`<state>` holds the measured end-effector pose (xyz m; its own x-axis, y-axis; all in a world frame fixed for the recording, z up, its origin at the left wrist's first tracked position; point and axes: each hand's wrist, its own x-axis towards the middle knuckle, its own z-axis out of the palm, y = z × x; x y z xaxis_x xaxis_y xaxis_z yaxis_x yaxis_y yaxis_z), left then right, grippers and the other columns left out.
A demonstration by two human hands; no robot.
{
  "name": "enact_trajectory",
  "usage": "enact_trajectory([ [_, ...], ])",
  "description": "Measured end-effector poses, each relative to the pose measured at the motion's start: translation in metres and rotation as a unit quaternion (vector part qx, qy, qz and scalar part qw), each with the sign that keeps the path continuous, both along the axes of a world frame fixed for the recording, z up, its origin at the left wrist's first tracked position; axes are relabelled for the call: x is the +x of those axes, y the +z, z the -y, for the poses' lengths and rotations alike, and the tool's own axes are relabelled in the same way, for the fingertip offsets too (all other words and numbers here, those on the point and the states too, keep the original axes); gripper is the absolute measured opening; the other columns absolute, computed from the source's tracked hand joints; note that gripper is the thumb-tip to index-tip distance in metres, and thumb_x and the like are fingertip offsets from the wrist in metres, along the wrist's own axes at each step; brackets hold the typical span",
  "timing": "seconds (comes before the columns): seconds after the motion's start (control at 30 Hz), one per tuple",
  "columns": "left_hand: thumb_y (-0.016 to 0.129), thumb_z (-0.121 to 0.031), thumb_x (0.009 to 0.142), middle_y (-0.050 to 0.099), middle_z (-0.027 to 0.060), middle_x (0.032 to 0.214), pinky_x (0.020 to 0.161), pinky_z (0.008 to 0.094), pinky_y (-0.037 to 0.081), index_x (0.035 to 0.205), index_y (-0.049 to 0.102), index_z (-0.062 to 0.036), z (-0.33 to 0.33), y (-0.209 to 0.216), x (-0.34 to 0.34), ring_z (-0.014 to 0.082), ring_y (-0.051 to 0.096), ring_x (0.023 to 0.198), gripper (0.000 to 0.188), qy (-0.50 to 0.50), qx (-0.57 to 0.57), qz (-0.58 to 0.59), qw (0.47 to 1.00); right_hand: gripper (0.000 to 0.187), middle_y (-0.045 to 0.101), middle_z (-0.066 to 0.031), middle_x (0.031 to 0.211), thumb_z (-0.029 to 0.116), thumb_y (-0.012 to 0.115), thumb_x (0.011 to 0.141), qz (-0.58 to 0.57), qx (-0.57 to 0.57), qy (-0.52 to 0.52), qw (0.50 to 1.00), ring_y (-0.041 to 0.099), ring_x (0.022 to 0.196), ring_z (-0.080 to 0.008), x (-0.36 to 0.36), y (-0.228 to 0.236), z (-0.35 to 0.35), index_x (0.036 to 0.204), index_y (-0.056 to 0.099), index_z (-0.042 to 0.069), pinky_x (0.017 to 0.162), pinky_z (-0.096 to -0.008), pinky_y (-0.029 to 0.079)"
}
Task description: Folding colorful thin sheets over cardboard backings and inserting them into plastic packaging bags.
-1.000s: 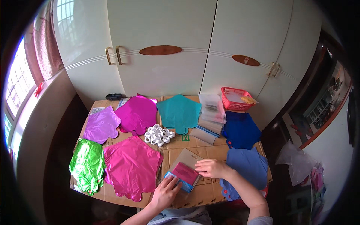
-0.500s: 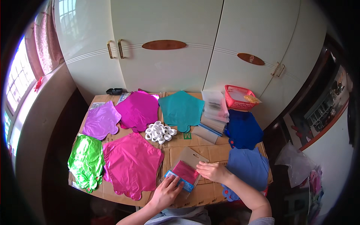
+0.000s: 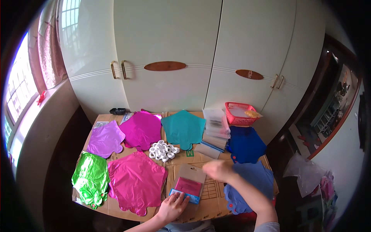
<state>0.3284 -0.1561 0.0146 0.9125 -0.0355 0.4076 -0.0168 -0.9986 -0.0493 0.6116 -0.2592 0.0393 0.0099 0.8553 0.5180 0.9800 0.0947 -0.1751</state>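
A clear packet [image 3: 189, 185] lies on the cardboard, with a tan header holding a hang hole, folded pink foil inside and a blue strip at its near end. My left hand [image 3: 172, 207] rests on that blue strip, its fingers laid over it. To the upper right of the packet, my right hand [image 3: 218, 170] is raised off it and smeared by motion; its fingers cannot be made out. Left of the packet spreads a flat pink foil sheet [image 3: 137, 181]. A pile of small white rings [image 3: 164, 150] sits beyond it.
Flat foil pieces in green [image 3: 91, 178], lilac [image 3: 105, 140], magenta [image 3: 141, 130], teal [image 3: 183, 129], dark blue [image 3: 247, 145] and lighter blue [image 3: 251, 183] ring the cardboard [image 3: 210, 189]. Clear sleeves [image 3: 216, 123] and a red basket [image 3: 240, 120] stand at the back right, before a white cabinet [image 3: 166, 91].
My right hand has left the packet's header and moved slightly up and right. The packet now lies straighter, while my left hand stays at its blue strip. The whole view has tilted upward.
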Motion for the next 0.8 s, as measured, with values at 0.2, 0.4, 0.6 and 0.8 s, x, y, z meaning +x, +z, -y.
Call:
enact_trajectory([
  [0.2,0.058,-0.017,0.076,0.062,0.0053,0.111,0.071,0.0299,0.054,0.112,0.063,-0.0119,0.001,0.003,0.008,0.0194,0.061,0.094,0.037,-0.006,0.003,0.011,1.0,0.012,0.067,-0.0125,0.088,0.013,0.063,0.079,-0.021,-0.03,-0.269,0.962,0.061,0.089,-0.0321,0.121,-0.001,-0.018,0.088,0.069,0.006,0.08,-0.0407,0.05],
  [0.4,0.059,-0.015,0.073,0.062,0.0034,0.095,0.064,0.0277,0.052,0.1,0.063,-0.0059,-0.001,0.015,0.015,0.018,0.062,0.086,0.028,-0.007,-0.057,-0.004,0.998,0.011,0.068,-0.0128,0.087,0.016,0.066,0.072,-0.043,-0.187,-0.286,0.939,0.063,0.088,-0.032,0.143,-0.012,-0.022,0.079,0.07,0.008,0.079,-0.0412,0.052],
  [0.6,0.062,-0.022,0.083,0.064,0.0116,0.11,0.07,0.0345,0.055,0.1,0.065,-0.01,-0.017,0.023,0.029,0.0245,0.064,0.092,0.021,-0.044,-0.151,-0.084,0.984,0.006,0.068,-0.0102,0.078,0.015,0.066,0.07,-0.007,-0.149,-0.339,0.929,0.064,0.08,-0.0308,0.122,0.008,-0.002,0.069,0.067,0.009,0.073,-0.0422,0.053],
  [0.8,0.063,-0.019,0.079,0.064,0.011,0.115,0.063,0.0315,0.056,0.093,0.062,-0.0093,-0.036,0.02,0.036,0.0233,0.065,0.092,0.017,-0.087,-0.129,-0.098,0.983,0.011,0.063,-0.0107,0.07,0.004,0.061,0.077,-0.299,-0.033,-0.214,0.929,0.063,0.061,-0.0265,0.003,0.049,0.038,0.084,0.054,0.006,0.057,-0.0361,0.049],
])
